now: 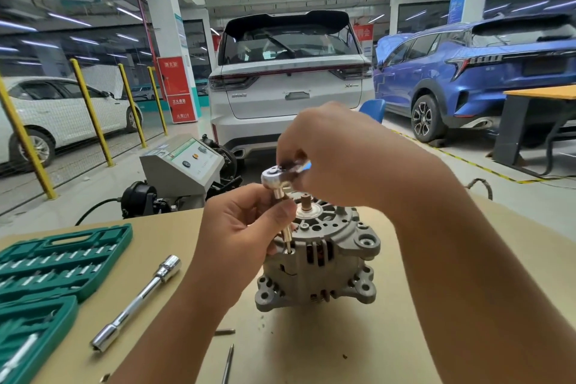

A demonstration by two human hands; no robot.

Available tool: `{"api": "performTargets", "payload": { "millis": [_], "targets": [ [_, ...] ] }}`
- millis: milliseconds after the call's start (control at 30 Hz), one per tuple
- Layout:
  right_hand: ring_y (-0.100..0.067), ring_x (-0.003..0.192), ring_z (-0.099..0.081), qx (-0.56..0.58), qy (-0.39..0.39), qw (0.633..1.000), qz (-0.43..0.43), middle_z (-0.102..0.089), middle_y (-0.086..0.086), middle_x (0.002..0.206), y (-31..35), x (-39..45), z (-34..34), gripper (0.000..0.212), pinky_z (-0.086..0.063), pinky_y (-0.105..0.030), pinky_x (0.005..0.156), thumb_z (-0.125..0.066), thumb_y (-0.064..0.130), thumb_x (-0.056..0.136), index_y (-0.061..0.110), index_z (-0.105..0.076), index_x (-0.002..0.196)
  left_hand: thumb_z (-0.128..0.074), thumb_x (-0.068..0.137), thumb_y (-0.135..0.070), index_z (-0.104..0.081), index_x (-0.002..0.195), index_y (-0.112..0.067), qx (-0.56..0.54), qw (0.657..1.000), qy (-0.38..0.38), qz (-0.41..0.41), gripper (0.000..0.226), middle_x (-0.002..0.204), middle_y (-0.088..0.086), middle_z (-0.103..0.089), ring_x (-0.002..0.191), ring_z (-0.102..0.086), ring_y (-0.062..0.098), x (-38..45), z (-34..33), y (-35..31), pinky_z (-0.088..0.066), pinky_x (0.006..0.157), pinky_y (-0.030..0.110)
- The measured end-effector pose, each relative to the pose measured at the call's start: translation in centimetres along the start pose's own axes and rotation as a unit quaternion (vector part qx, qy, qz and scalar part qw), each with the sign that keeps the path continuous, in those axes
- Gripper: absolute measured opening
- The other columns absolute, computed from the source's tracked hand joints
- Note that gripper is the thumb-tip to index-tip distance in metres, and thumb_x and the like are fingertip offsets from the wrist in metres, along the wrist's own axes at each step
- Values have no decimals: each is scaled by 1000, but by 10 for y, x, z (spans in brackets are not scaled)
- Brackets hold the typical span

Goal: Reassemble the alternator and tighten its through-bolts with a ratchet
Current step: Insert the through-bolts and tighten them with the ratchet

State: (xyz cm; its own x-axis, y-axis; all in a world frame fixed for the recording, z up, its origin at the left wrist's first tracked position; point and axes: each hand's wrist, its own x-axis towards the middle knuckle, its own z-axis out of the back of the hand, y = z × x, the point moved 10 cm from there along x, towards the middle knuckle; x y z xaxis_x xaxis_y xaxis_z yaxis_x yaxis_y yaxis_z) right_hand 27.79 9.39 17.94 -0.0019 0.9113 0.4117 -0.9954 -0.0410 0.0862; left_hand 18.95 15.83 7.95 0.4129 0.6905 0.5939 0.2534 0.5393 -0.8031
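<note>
Green case [103,235] full of sockets [46,262]

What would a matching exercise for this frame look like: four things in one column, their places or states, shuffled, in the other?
Things:
1. ratchet
2. alternator
3. socket case
4. extension bar

Places or states:
A. open, at the table's left edge
B. lying loose between case and alternator
C. held by both hands
D. standing on the table, shaft up

Pairs: 1-C, 2-D, 3-A, 4-B
</note>
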Motion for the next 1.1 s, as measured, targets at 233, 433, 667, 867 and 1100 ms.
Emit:
{"api": "performTargets", "payload": {
  "millis": [233, 433, 667, 867, 1100],
  "targets": [
    [-13, 79, -62, 6, 12, 1000, 8, -62, 12, 85, -1, -2, 4, 25, -57, -34, 69, -74, 13, 84, 34, -72, 98, -82, 84, -27, -82, 86, -28, 11, 1000, 2, -12, 2, 67, 4, -70, 49, -56, 9, -1, -1, -2, -47, 47, 19],
    [-13, 67, -54, -17, -6, 1000, -6, -56, 7, 79, 1, -4, 5, 17, -40, -27, 55, -74, 22, 84, 25, -58, 78, -76, 71, -38, -82, 81, -29, 10, 998, -63, 8, 14, 60, 9, -67, 44, -51, 11, -1, 4, -2, -46, 42, 20],
    [-15, 84, -55, 13, -20, 999, -25, -60, 9, 88, -3, -2, 7, 25, -51, -45, 93, -67, 9, 87, 31, -75, 96, -77, 75, -35, -82, 80, -22, 4, 999, -30, 20, 14, 67, 13, -72, 45, -55, 17, -2, 4, -1, -46, 43, 22],
    [-18, 71, -59, -20, -15, 1000, -2, -58, 5, 82, 0, -6, 10, 12, -44, -28, 54, -72, 16, 82, 24, -63, 82, -78, 71, -38, -83, 81, -32, 5, 997, -67, 27, 13, 67, 7, -74, 45, -60, 10, -2, 5, 2, -53, 45, 24],
    [-10, 66, -49, -2, -9, 1000, -4, -59, 7, 82, -1, -3, 4, 14, -42, -24, 66, -69, 12, 83, 26, -66, 85, -79, 70, -40, -83, 81, -26, 9, 997, -67, 36, 18, 68, 10, -74, 46, -58, 18, -3, 5, 1, -51, 45, 24]
  ]
}}
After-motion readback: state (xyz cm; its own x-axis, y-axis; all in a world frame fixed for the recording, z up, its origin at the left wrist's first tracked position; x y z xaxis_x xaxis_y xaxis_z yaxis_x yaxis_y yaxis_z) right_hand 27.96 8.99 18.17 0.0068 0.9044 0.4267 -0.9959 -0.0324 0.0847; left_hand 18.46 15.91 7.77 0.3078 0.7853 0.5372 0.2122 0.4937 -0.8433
